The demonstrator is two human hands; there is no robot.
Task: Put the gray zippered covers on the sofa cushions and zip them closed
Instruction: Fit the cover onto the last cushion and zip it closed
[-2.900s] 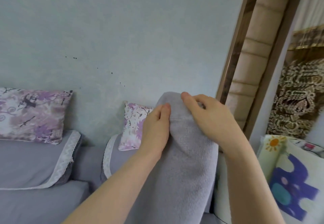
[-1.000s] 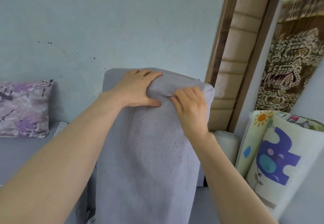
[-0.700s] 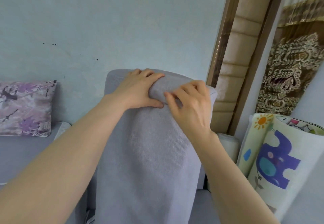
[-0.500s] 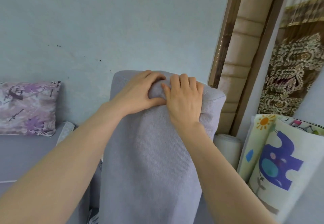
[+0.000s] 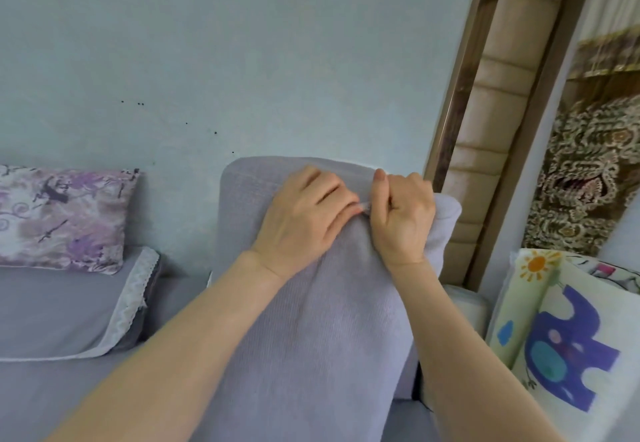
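Background: pale blue-gray wall with a few dark specks. Far right: brown door frame, then a beige padded panel, then a brown-and-cream patterned curtain.

Along the wall, left: gray sofa. Far left, leaning on the wall: floral pillow, purple and white. Under it a gray throw with a white lace edge, draped over a raised part of the sofa.

Centre, near: cushion inside the gray cover. Upright on end, with the lower end out of view below the forearms. Fabric finely ribbed, smooth down the front face, bunched at the top where the hands meet. Open or zipped: cannot tell.

Left hand: on the top edge, left of centre. Fingers curled over the edge, thumb pressed to the front, fabric pinched between.

Right hand: touching the left one, on the top edge right of centre. Clenched in a fist round a fold of the cover, thumb pointing up. Small pale bit between the two hands, too small to tell whether a zipper pull.

Right of the cushion, low by the door frame: white roll. Near right: pale mat printed with a purple elephant and an orange sun, standing folded.
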